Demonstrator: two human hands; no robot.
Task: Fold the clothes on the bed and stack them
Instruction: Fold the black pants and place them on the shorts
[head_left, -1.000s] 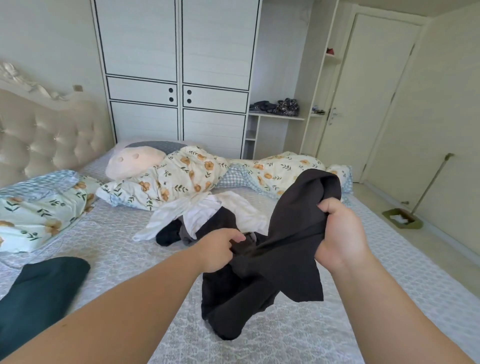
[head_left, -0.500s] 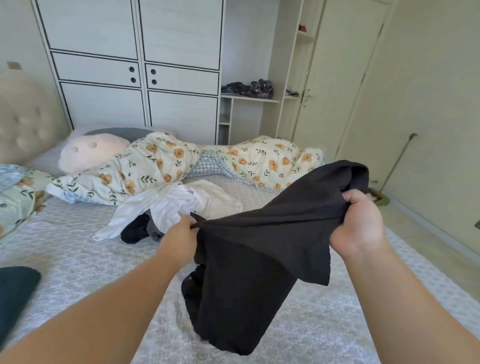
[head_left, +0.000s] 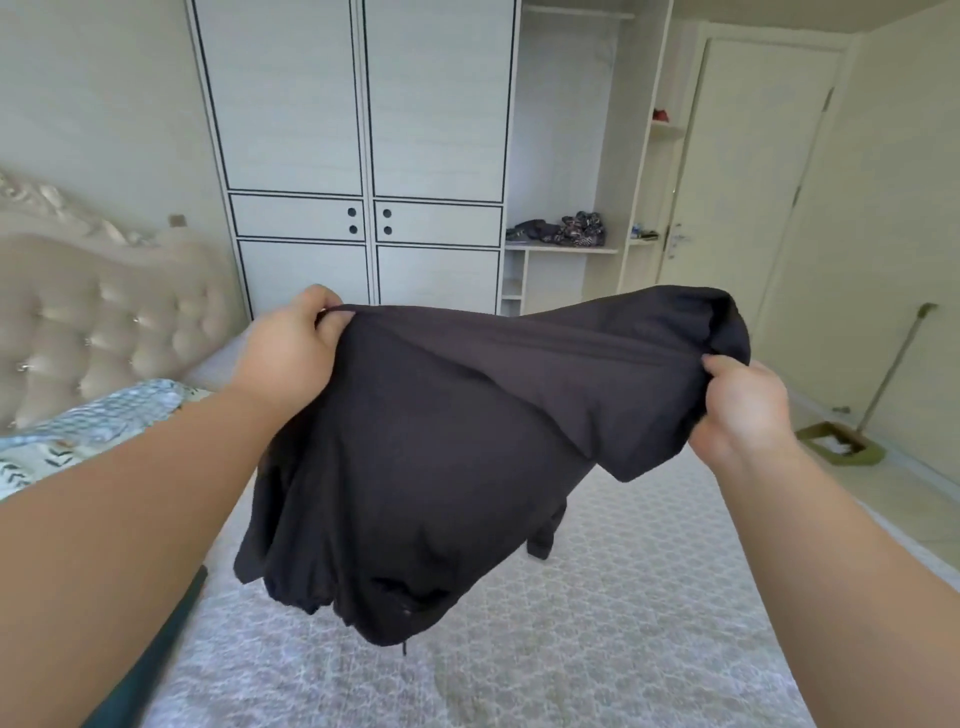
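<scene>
The person holds a black, thin-fabric garment (head_left: 447, 447) up in the air above the bed (head_left: 597, 623), spread between both hands. The left hand (head_left: 288, 353) grips the garment's upper edge at the left, its fingers (head_left: 332, 325) pinched closed on a fold of cloth. The right hand (head_left: 743, 410) grips the upper edge at the right, slightly lower than the left, its fingers (head_left: 719, 366) clenched on bunched fabric, with a loose flap of cloth hanging over and below the fist. Between the hands the top edge runs fairly taut, and the rest of the garment hangs down in a rumpled mass, its lowest folds near the bed's grey patterned cover; whether they touch it cannot be told.

At the lower left, a dark green cloth (head_left: 156, 670) lies on the bed, mostly hidden by the left forearm. A floral-printed quilt (head_left: 62, 441) sits at the left edge beside the beige tufted headboard (head_left: 104, 332). Behind the bed stands a white wardrobe (head_left: 363, 156) with black-lined doors, and dark clothes (head_left: 558, 231) lie on its open shelf. A broom and dustpan (head_left: 841, 447) rest on the floor at the right wall.
</scene>
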